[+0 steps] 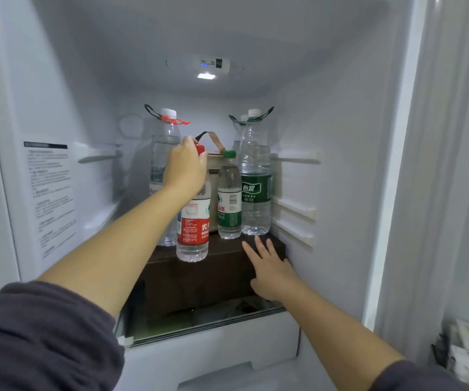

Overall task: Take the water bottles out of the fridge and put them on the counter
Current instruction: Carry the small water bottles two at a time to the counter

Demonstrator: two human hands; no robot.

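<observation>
Inside the open fridge, my left hand (184, 167) grips the neck of a red-capped, red-labelled water bottle (193, 230), which hangs just off the front edge of a dark brown box (199, 277). On the box stand a small green-capped bottle (229, 198), a tall green-labelled bottle (255, 179) and, at the back left, a tall clear bottle (163, 153) with a red carry ring. Another bottle's top (243, 119) peeks from behind the tall green one. My right hand (270, 269) reaches in with fingers straight, just below the tall green-labelled bottle, holding nothing.
A beige bag (215, 165) with a strap handle stands behind the bottles. A glass shelf (213, 320) lies under the brown box, with a white drawer (213, 351) below. Shelf rails line both fridge walls. The fridge door (467, 193) stands open at the right.
</observation>
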